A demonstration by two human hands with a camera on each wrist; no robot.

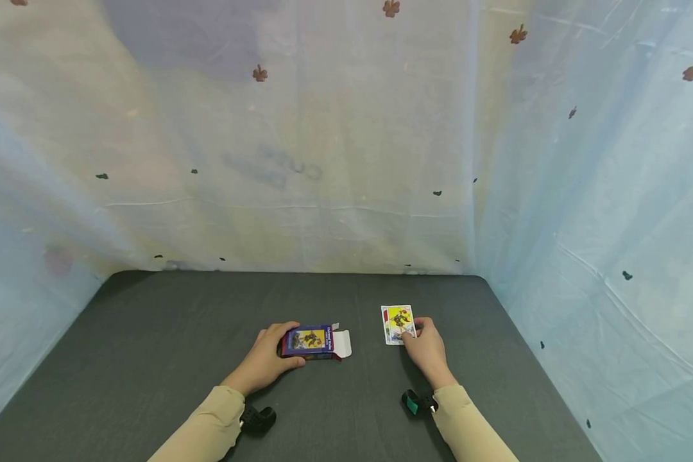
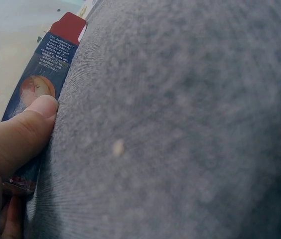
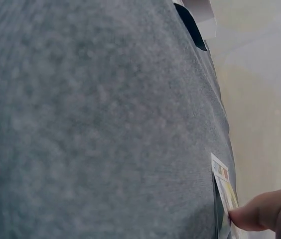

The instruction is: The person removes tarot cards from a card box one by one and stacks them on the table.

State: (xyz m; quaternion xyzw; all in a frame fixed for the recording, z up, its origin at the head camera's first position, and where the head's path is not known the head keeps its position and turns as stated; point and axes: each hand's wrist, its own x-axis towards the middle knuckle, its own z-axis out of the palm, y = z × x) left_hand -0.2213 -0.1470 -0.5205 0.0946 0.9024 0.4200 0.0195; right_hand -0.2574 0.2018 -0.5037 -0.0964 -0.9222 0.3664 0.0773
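My left hand [image 1: 267, 360] grips a dark blue card box [image 1: 310, 340] lying on the grey cloth, its thumb along the near side and its fingers round the far left corner. The box has a yellow picture on top, and its white flap [image 1: 342, 344] stands open towards the right. In the left wrist view, the thumb presses the printed side of the box [image 2: 56, 55], near a round picture. To the right, my right hand [image 1: 428, 351] pinches a white-bordered card [image 1: 394, 314] with a yellow picture. The right wrist view shows the thumb on the face of the card [image 3: 220, 172].
Dark grey cloth covers the table [image 1: 208, 308]. A pale, translucent curtain [image 1: 346, 160] with small leaf marks hangs along the back and sides. Each wrist wears a black strap, the right one [image 1: 417, 402] with a green patch.
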